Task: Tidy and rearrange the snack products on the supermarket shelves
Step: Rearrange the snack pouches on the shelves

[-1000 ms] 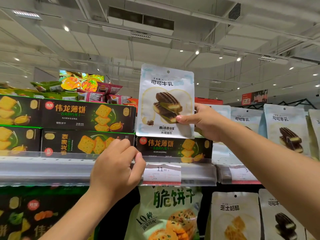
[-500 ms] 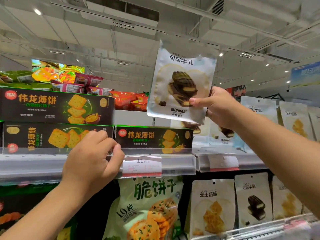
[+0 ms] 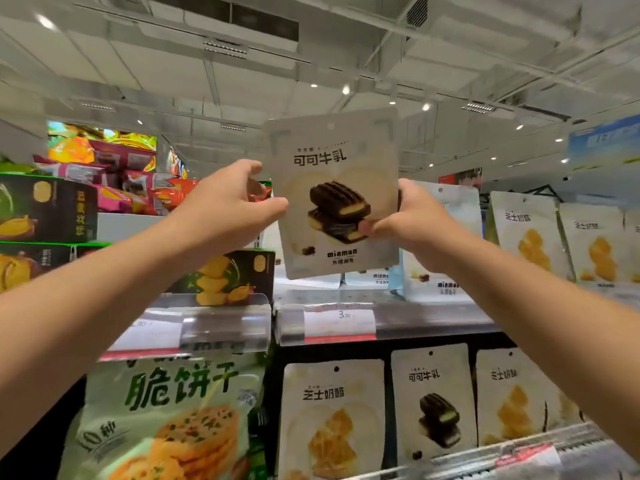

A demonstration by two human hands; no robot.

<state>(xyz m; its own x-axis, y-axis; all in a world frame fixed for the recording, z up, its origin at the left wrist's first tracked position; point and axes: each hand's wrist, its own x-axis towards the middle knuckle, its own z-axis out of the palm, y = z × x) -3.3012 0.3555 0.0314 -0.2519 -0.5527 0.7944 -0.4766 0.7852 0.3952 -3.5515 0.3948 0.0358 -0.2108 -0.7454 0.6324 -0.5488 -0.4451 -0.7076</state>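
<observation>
Pouch (image 3: 334, 192): now raised above the shelf (image 3: 381, 320), right of the boxes. Your left hand (image 3: 225, 206) has left the rail, fingers on its edge; right hand (image 3: 412, 220) pinches it. Ready for restocking.

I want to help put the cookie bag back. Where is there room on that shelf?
Bare shelf shows under the held cocoa pouch, between the dark cracker box on the left and the standing cocoa pouches on the right. Farther right, the cheese pouches stand packed edge to edge.
</observation>
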